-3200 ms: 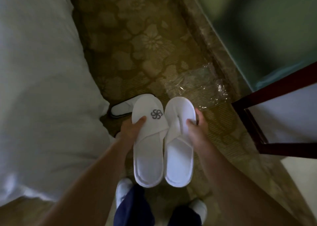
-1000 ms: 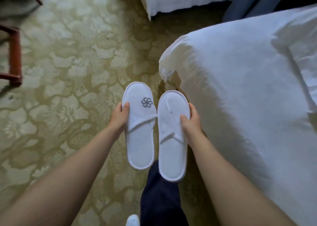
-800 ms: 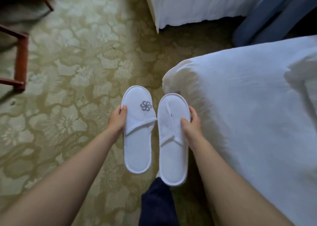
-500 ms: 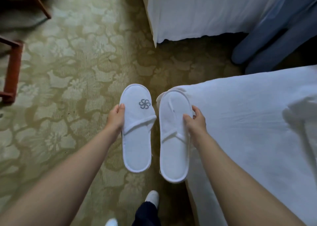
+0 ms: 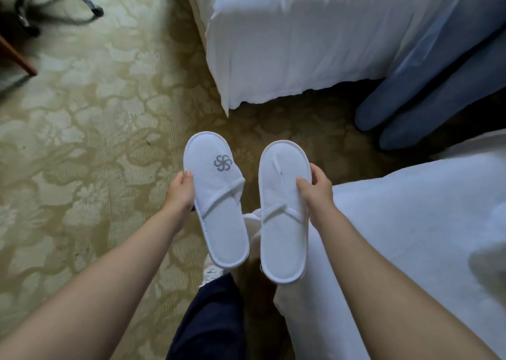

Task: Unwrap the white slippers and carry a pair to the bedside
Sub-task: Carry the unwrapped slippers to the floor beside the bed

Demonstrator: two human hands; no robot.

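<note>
- My left hand [image 5: 180,192] is gripping the outer edge of a white terry slipper with a grey pinwheel logo [image 5: 224,231], with the thumb lying on top.
- My right hand [image 5: 315,192] is gripping the outer edge of a plain white terry slipper [image 5: 282,244] in the same way.
- I am holding both slippers side by side, slightly apart and toes pointing away, above the floral olive-gold carpet [image 5: 82,140], just beside the white-sheeted bed [image 5: 410,236] on my right.

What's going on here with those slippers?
A person holds one white slipper in each hand: the left hand grips the logo slipper, the right hand the plain slipper. Both are free of wrapping, side by side, toes pointing away, above the carpet. A bed lies at the person's right and a second bed ahead. Neither slipper is set down yet.
</note>
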